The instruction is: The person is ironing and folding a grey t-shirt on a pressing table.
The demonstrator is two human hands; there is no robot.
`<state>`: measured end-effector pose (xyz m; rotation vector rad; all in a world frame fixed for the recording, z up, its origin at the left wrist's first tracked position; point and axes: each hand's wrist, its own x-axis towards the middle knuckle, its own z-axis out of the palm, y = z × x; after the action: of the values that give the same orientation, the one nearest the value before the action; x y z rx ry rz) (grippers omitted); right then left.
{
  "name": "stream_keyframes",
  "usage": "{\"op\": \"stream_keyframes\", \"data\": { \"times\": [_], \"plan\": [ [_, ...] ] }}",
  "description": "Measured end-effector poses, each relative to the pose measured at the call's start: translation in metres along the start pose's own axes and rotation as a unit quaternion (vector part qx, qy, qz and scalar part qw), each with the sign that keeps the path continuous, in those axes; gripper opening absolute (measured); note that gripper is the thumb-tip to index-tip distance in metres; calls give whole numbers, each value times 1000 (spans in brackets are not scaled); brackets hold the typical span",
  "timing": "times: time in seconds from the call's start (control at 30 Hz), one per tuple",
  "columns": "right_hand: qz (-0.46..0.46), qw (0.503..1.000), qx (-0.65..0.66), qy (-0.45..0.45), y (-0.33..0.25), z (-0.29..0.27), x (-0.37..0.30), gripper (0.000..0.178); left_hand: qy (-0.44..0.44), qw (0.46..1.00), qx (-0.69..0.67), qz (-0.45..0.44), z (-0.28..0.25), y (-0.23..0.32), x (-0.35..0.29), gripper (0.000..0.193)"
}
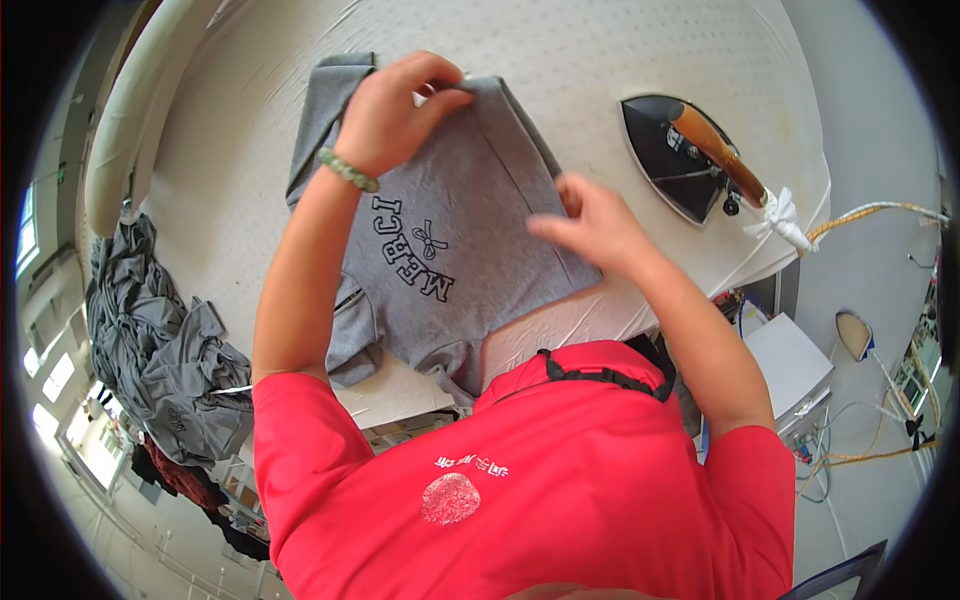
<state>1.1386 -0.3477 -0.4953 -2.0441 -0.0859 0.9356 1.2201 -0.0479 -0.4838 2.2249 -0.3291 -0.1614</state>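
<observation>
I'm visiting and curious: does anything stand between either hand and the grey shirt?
Nothing visible does. The left hand is at the far edge of the shirt, the right hand at its right edge; the iron sits farther right, clear of both.

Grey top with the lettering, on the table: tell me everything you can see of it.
The grey top looks like soft knit fabric, perhaps a sweatshirt. Dark-outlined block lettering arcs across it beside a small bow motif, both upside down to the wearer. It lies on the pale-covered table, mostly flat, with folded cloth at far left and bunched parts toward the near side. The left hand is at its far edge, the right hand by its right edge; whether either grips is unclear.
</observation>
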Motion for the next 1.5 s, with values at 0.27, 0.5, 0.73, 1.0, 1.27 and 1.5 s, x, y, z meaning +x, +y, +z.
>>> {"op": "stream_keyframes", "data": {
  "times": [0.27, 0.5, 0.73, 1.0, 1.27, 1.5],
  "plan": [
    [-234, 922, -288, 109, 6, 20, -128, 22, 97, 995, 10, -25, -37, 17, -33, 18],
    [-340, 912, -200, 114, -11, 16, -153, 11, 143, 960, -238, -30, -68, 37, -53, 17],
    [-279, 935, -157, 153, -16, -7, -161, 20, 160, 949, -268, -37, -60, 43, -37, 18],
    [8, 992, -107, 67, 65, -19, -99, 27, 51, 984, 39, -164, 61, 1, 37, 15],
    [87, 987, -135, -15, 33, -33, -52, 43, 209, 951, 229, -8, 95, 11, 28, 15],
    [-43, 987, -51, 148, -19, -25, 92, 48, 239, 958, 156, 21, 105, 22, -13, 22]
  ]
}}
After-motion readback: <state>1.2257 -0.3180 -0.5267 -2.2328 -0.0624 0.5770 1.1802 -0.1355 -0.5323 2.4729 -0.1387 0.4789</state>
